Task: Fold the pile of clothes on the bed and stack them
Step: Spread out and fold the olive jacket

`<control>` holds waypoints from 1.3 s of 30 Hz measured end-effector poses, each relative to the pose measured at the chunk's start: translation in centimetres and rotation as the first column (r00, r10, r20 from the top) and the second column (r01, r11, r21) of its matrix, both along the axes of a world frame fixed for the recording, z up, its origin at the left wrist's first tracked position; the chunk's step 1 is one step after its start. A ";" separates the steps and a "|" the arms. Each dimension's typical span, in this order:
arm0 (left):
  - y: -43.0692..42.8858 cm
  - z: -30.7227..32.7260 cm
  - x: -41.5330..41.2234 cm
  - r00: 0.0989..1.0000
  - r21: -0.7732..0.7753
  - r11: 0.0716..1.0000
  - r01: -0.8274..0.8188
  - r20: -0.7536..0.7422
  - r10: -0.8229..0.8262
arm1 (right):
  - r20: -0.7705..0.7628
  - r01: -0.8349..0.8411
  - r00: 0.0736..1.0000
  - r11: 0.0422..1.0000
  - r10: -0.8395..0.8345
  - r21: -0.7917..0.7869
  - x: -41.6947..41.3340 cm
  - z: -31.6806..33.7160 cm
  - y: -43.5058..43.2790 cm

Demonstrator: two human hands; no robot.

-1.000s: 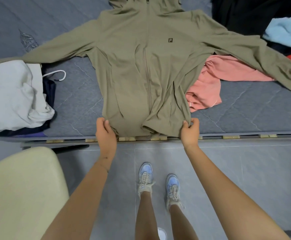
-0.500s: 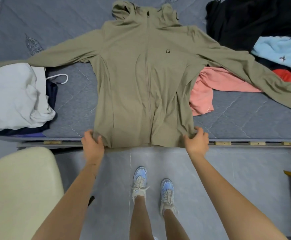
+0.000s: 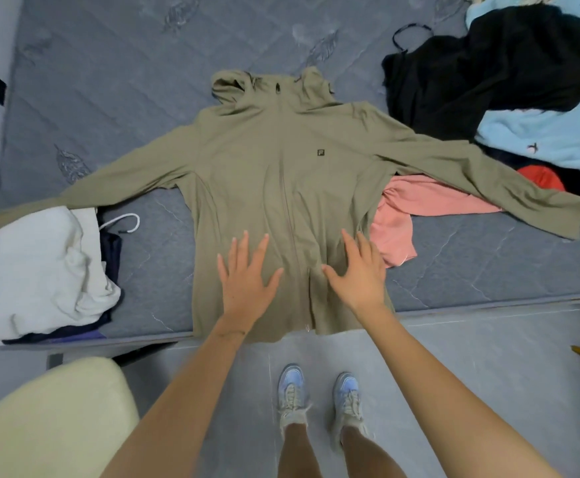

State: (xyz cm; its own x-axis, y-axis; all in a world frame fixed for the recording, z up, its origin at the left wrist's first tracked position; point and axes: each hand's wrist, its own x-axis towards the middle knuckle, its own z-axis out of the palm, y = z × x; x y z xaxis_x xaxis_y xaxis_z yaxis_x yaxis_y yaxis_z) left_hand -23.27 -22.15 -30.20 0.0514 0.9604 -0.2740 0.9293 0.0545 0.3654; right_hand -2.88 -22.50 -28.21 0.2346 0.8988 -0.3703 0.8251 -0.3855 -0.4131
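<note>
Olive hooded jacket (image 3: 281, 188): laid out front up on the bed (image 3: 143, 81), zip shut down the middle, hood bunched at the far end, small dark logo on the chest. Both sleeves spread out to the sides. The hem hangs a little over the near edge of the bed, just in front of you.

Your left hand (image 3: 247, 288): palm down on the lower front of the jacket, left of the zip, fingers straight and fanned wide. It holds nothing.

Your right hand (image 3: 361, 281): palm down right of the zip, fingers straight and spread, thumb angled toward the zip. It grips nothing either. Some creases in the cloth between your hands.

Right sleeve: runs across a pink garment (image 3: 412, 208) that lies crumpled just beside the jacket's right side, partly under it. Beyond it, in the far right corner, a black garment (image 3: 471, 81) is heaped together with a light blue garment (image 3: 550, 139); a red item (image 3: 540, 177) shows at the edge of that heap, just past the sleeve.

Left sleeve: reaches toward a white garment (image 3: 29, 270) at the near left edge of the bed. That one sits on top of a navy garment (image 3: 110, 246), with a white cord loop (image 3: 126, 220) beside it.

Near you: grey floor (image 3: 488, 391), your blue-and-white shoes (image 3: 292, 391), and a cream cushion (image 3: 50, 419) at lower left.
</note>
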 end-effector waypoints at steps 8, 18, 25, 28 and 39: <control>8.1 0.3 6.7 0.996 0.046 0.996 0.082 0.018 -0.083 | 0.060 -0.015 0.998 1.000 0.017 -0.020 6.6 0.8 6.4; 17.4 -1.4 20.8 0.988 0.041 0.988 0.150 -0.028 -0.149 | 0.027 0.062 0.998 0.996 -0.060 -0.071 19.6 -1.1 14.7; 22.3 -2.0 30.8 0.977 0.011 0.977 0.211 0.008 -0.211 | 0.014 0.120 0.993 0.984 -0.119 -0.135 29.7 -2.4 18.3; 23.6 -2.5 34.4 0.971 -0.009 0.971 0.240 -0.005 -0.240 | 0.016 0.132 0.991 0.980 -0.131 -0.151 32.8 -3.3 19.3; 24.6 -5.4 43.9 0.937 -0.041 0.936 0.348 -0.001 -0.349 | 0.100 0.280 0.959 0.939 -0.265 -0.198 43.1 -6.5 18.3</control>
State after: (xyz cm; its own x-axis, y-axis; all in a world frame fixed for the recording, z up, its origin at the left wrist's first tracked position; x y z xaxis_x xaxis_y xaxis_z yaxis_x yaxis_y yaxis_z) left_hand 20.58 2.41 -35.56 0.3786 0.8709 -0.3134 0.8954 -0.2590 0.3621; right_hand 40.19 -4.25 -34.67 0.4921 0.7016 -0.5154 0.7002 -0.6708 -0.2445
